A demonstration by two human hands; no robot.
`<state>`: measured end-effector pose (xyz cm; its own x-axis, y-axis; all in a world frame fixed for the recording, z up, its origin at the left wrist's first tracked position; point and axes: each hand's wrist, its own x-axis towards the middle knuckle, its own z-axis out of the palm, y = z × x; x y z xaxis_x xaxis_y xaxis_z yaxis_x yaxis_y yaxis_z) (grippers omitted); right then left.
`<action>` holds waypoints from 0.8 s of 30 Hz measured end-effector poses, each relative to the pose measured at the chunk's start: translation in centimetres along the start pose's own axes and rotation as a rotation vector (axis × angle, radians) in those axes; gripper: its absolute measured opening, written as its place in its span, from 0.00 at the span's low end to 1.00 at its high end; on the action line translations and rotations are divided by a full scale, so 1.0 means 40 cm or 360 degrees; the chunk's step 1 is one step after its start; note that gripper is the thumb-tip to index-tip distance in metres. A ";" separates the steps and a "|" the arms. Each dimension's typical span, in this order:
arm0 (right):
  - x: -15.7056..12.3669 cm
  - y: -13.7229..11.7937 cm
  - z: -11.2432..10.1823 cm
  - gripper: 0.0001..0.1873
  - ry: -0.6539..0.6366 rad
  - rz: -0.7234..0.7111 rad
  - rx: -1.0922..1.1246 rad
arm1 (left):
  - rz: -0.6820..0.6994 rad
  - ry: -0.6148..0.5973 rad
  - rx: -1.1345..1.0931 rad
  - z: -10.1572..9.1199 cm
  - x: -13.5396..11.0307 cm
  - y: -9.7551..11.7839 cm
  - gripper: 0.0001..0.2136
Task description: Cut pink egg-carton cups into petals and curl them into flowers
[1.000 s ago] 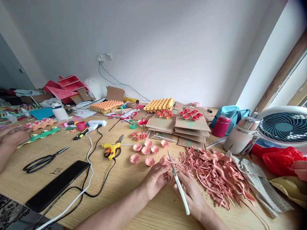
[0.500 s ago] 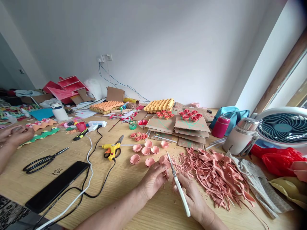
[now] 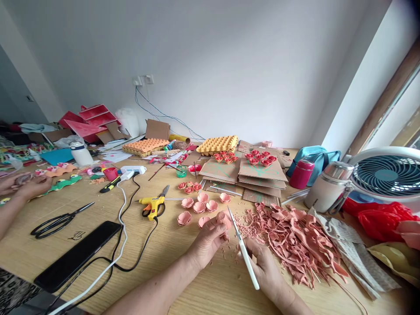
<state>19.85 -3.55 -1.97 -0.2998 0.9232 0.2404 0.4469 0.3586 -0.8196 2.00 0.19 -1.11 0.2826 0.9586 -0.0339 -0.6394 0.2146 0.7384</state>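
My left hand (image 3: 210, 239) pinches a pink egg-carton cup (image 3: 223, 220) between thumb and fingers. White-handled scissors (image 3: 247, 262) are in my right hand (image 3: 264, 264), their blades pointing up and away beside the cup's right side. Whether the blades touch the cup I cannot tell. Just beyond my left hand stand several cut pink flower cups (image 3: 199, 206), with smaller red-edged flowers (image 3: 189, 187) behind them. A large heap of pink carton trimmings (image 3: 295, 240) lies to the right of my right hand, and small scraps are scattered under both hands.
A yellow glue gun (image 3: 153, 205), black scissors (image 3: 62, 221), a black phone-like slab (image 3: 78, 253) and cables lie left. Another person's hands (image 3: 28, 186) work at far left. Cardboard sheets (image 3: 262, 173) with red flowers stand behind; a flask (image 3: 330, 186) and fan (image 3: 387, 175) are right.
The pink cup has turned slightly in my left hand, and the scissors have shifted a little. At far left, the other person's hands have moved slightly right.
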 end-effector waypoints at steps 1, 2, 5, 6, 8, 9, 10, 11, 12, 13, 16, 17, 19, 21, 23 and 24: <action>0.002 -0.001 -0.002 0.20 0.0022 0.0022 0.0070 | 0.0018 -0.0027 0.0075 0.003 -0.001 0.004 0.14; 0.003 -0.002 -0.004 0.20 0.0043 0.0047 0.0155 | 0.0042 -0.0067 0.0153 0.009 -0.004 0.008 0.14; 0.008 -0.007 -0.009 0.19 0.0108 0.0118 0.0487 | 0.0133 -0.0211 0.0373 0.032 -0.014 0.024 0.14; 0.010 -0.008 -0.009 0.19 0.0125 0.0136 0.0612 | 0.0142 -0.0259 0.0438 0.040 -0.018 0.028 0.14; 0.012 -0.009 -0.008 0.20 0.0168 0.0167 0.0841 | 0.0120 -0.0366 0.0530 0.054 -0.024 0.032 0.14; 0.014 -0.008 -0.007 0.21 0.0196 0.0185 0.0929 | 0.0111 -0.0414 0.0568 0.059 -0.025 0.031 0.14; 0.014 -0.006 -0.007 0.22 0.0225 0.0206 0.0993 | 0.0112 -0.0449 0.0603 0.061 -0.026 0.029 0.15; 0.015 -0.004 -0.008 0.23 0.0259 0.0228 0.1035 | 0.0118 -0.0471 0.0635 0.061 -0.026 0.025 0.15; 0.015 -0.002 -0.009 0.24 0.0290 0.0252 0.1058 | 0.0132 -0.0480 0.0673 0.060 -0.025 0.020 0.16; 0.014 0.001 -0.011 0.24 0.0315 0.0271 0.1067 | 0.0150 -0.0478 0.0717 0.057 -0.024 0.015 0.16; 0.011 0.002 -0.017 0.24 0.0385 0.0296 0.1046 | 0.0185 -0.0468 0.0821 0.044 -0.020 0.001 0.15; 0.010 0.000 -0.019 0.24 0.0397 0.0301 0.1034 | 0.0196 -0.0467 0.0840 0.040 -0.019 -0.002 0.15; 0.009 -0.007 -0.022 0.24 0.0400 0.0311 0.1018 | 0.0192 -0.0474 0.0853 0.036 -0.018 -0.002 0.15; 0.009 -0.015 -0.024 0.25 0.0392 0.0322 0.0999 | 0.0177 -0.0488 0.0862 0.036 -0.020 0.005 0.15; 0.009 -0.018 -0.025 0.25 0.0401 0.0320 0.0978 | 0.0171 -0.0482 0.0892 0.036 -0.022 0.014 0.15; 0.009 -0.019 -0.026 0.26 0.0413 0.0317 0.0967 | 0.0178 -0.0470 0.0907 0.035 -0.023 0.018 0.15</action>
<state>20.28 -3.33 -0.74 -0.0158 0.9939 0.1093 -0.1020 0.1072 -0.9890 2.29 -0.79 0.40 0.4732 0.8601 0.1904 -0.2197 -0.0941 0.9710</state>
